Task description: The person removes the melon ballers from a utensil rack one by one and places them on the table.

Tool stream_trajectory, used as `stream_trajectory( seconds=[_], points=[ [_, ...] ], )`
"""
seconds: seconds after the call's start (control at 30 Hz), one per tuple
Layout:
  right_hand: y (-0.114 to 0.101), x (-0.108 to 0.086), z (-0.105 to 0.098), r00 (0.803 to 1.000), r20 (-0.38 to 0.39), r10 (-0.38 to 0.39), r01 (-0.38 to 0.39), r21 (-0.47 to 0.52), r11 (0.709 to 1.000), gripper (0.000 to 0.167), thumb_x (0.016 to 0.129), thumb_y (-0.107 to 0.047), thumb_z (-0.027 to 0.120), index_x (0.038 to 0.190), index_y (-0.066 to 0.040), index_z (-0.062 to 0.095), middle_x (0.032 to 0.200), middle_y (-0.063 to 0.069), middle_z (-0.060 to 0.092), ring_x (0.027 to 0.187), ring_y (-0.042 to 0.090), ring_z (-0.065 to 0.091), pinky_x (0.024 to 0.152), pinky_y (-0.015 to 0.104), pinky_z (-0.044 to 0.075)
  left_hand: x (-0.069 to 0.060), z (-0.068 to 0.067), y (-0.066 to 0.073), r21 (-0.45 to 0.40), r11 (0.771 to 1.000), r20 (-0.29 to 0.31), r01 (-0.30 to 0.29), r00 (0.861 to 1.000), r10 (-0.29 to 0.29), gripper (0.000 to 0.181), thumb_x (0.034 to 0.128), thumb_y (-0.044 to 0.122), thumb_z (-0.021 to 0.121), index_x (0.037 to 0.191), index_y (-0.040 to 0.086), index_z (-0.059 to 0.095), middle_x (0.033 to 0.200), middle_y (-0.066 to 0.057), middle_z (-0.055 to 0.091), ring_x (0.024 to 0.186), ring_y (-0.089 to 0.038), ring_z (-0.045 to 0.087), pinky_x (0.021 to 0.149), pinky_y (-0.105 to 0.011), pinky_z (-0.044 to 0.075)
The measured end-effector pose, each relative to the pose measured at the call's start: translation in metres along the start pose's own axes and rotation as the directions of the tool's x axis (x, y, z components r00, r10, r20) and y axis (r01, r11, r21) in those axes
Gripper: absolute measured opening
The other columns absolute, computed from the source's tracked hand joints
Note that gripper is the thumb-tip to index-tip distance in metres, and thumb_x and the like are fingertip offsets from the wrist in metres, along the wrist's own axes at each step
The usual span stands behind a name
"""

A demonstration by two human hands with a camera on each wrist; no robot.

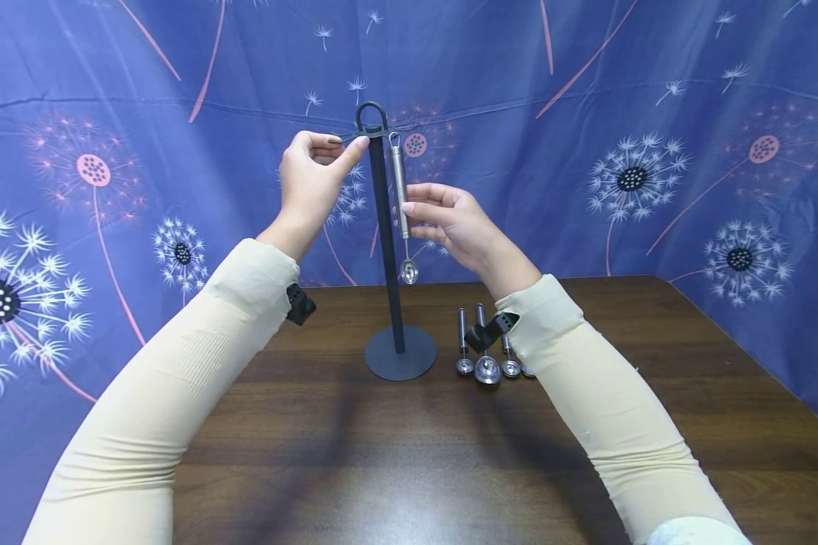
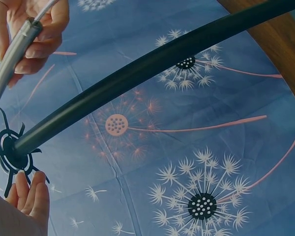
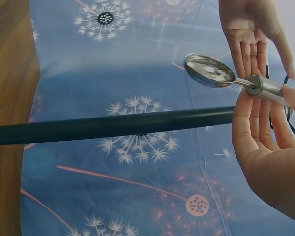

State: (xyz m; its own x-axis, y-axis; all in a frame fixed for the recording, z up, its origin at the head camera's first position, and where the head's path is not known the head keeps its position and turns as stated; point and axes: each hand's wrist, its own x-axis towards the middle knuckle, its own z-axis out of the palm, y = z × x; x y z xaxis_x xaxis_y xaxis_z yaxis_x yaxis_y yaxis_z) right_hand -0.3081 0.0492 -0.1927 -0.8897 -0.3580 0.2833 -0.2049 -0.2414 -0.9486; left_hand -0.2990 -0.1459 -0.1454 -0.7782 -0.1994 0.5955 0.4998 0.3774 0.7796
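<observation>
A black stand (image 1: 388, 242) with a round base, a looped top and a ring of hooks rises from the table. High on its left side, my left hand (image 1: 311, 178) pinches at the hook ring (image 2: 12, 152) with thumb and fingers. My right hand (image 1: 453, 219) holds a metal measuring spoon (image 1: 400, 189) by its handle, just right of the post. The spoon hangs bowl (image 3: 209, 70) down, its handle loop up beside a hook. Whether the loop sits on the hook cannot be told.
Several more metal measuring spoons (image 1: 487, 369) lie on the brown wooden table (image 1: 300, 439), right of the stand's base and partly behind the right sleeve. A blue cloth (image 1: 518, 136) with a dandelion print hangs behind the table.
</observation>
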Motion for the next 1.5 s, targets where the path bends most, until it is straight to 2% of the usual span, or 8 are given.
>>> stream_trajectory(
  seconds=[0.5, 0.87, 1.23, 1.5],
  points=[
    [-0.007, -0.011, -0.006, 0.998, -0.052, -0.041, 0.041, -0.003, 0.999, 0.035, 0.094, -0.002, 0.06, 0.128, 0.002, 0.054, 0.1, 0.001, 0.065, 0.089, 0.013, 0.065, 0.076, 0.024, 0.057, -0.003, 0.0, 0.002, 0.024, 1.0, 0.001, 0.002, 1.0, -0.002, 0.047, 0.0827, 0.044, 0.074, 0.109, 0.01, 0.056, 0.098, 0.007, 0.057, 0.093, -0.008, 0.057, 0.083, -0.022, 0.049],
    [-0.006, -0.019, -0.026, 0.997, -0.075, -0.033, 0.034, 0.004, 0.999, 0.035, 0.093, -0.002, 0.061, 0.127, 0.003, 0.054, 0.102, 0.002, 0.064, 0.089, 0.013, 0.063, 0.076, 0.024, 0.058, -0.008, 0.003, 0.007, 0.031, 0.999, 0.001, 0.013, 1.0, -0.013, 0.047, 0.0836, 0.044, 0.073, 0.11, 0.01, 0.056, 0.099, 0.006, 0.057, 0.093, -0.008, 0.056, 0.08, -0.023, 0.048],
    [-0.006, -0.025, -0.042, 0.993, -0.12, -0.019, 0.016, -0.03, 0.999, 0.04, 0.092, -0.004, 0.062, 0.131, 0.002, 0.052, 0.104, 0.0, 0.062, 0.094, 0.012, 0.061, 0.078, 0.023, 0.058, -0.01, 0.002, 0.009, 0.028, 1.0, -0.008, 0.01, 1.0, -0.01, 0.046, 0.0833, 0.043, 0.074, 0.109, 0.01, 0.055, 0.097, 0.006, 0.057, 0.091, -0.007, 0.056, 0.079, -0.022, 0.048],
    [0.001, -0.023, -0.06, 0.987, -0.161, -0.009, 0.009, -0.002, 1.0, 0.032, 0.092, -0.003, 0.063, 0.123, 0.0, 0.057, 0.096, -0.001, 0.065, 0.086, 0.011, 0.064, 0.078, 0.023, 0.058, -0.01, 0.001, 0.012, 0.043, 0.999, 0.002, 0.013, 1.0, -0.013, 0.046, 0.0836, 0.044, 0.073, 0.109, 0.01, 0.055, 0.097, 0.007, 0.055, 0.091, -0.007, 0.055, 0.08, -0.022, 0.048]
  ],
)
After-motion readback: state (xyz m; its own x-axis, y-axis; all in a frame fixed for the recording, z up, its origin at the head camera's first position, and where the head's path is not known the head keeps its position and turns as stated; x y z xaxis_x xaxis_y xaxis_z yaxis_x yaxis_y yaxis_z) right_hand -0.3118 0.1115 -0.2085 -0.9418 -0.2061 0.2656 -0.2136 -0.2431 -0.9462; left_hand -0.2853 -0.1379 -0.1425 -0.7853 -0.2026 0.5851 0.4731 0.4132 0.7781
